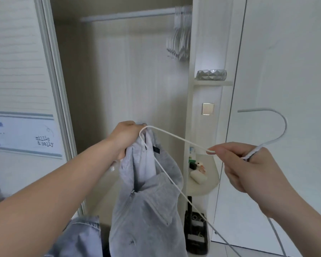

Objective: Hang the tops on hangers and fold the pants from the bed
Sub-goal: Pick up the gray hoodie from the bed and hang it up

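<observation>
left hand (126,139) grips grey fleece hoodie (146,210) | right hand (248,167) pinches thin white wire hanger (256,150)

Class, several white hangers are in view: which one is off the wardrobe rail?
The hanger held in the right hand, its far end against the grey top that the left hand grips. The other hangers hang bunched on the rail.

Left grip (127,138) holds the top (146,201) up at centre, in front of the open wardrobe (137,80), right grip (248,164) off to its right on the hanger (176,136), whose arm reaches across to the left grip, spare hangers (182,34) on the rail (128,15) above and behind, dish (211,74) on the shelf (213,83) beside the door (285,71).
</observation>
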A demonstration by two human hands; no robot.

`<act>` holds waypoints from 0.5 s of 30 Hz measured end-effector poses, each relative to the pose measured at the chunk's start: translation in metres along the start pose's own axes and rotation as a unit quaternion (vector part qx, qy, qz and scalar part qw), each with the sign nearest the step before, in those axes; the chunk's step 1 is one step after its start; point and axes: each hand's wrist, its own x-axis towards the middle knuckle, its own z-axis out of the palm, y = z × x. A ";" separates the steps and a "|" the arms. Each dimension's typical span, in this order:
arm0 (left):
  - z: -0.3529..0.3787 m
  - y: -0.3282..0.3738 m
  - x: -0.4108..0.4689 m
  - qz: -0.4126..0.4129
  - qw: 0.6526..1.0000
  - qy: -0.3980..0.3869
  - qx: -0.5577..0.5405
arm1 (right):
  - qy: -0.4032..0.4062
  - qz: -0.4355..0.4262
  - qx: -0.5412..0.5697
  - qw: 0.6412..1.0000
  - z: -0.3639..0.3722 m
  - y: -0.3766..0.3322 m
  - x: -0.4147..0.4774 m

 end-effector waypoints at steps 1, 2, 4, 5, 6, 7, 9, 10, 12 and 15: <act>0.005 -0.009 -0.009 -0.001 1.000 -0.005 0.006 | 0.001 0.007 -0.008 1.000 -0.001 0.006 -0.013; 0.009 -0.019 -0.017 -0.003 1.000 -0.008 0.014 | 0.005 0.015 -0.016 1.000 -0.002 0.011 -0.026; 0.017 -0.039 -0.032 -0.005 0.999 -0.012 0.040 | 0.014 0.035 -0.029 0.999 -0.003 0.022 -0.050; 0.020 -0.048 -0.039 0.000 0.998 -0.014 0.058 | 0.018 0.044 -0.036 0.998 -0.004 0.026 -0.063; 0.022 -0.057 -0.046 0.010 0.996 -0.014 0.082 | 0.019 0.050 -0.044 0.998 -0.004 0.029 -0.075; 0.024 -0.067 -0.053 0.025 0.993 -0.012 0.113 | 0.018 0.053 -0.053 0.997 -0.005 0.032 -0.086; 0.026 -0.083 -0.067 0.060 0.984 -0.006 0.170 | 0.014 0.064 -0.072 0.995 -0.007 0.036 -0.108; 0.028 -0.090 -0.074 0.075 0.980 -0.008 0.186 | 0.014 0.075 -0.080 0.994 -0.008 0.039 -0.117; 0.030 -0.101 -0.088 0.093 0.974 -0.022 0.207 | 0.014 0.101 -0.089 0.991 -0.009 0.044 -0.136; 0.035 -0.112 -0.112 0.114 0.960 -0.041 0.252 | 0.027 0.127 -0.076 0.989 -0.002 0.053 -0.160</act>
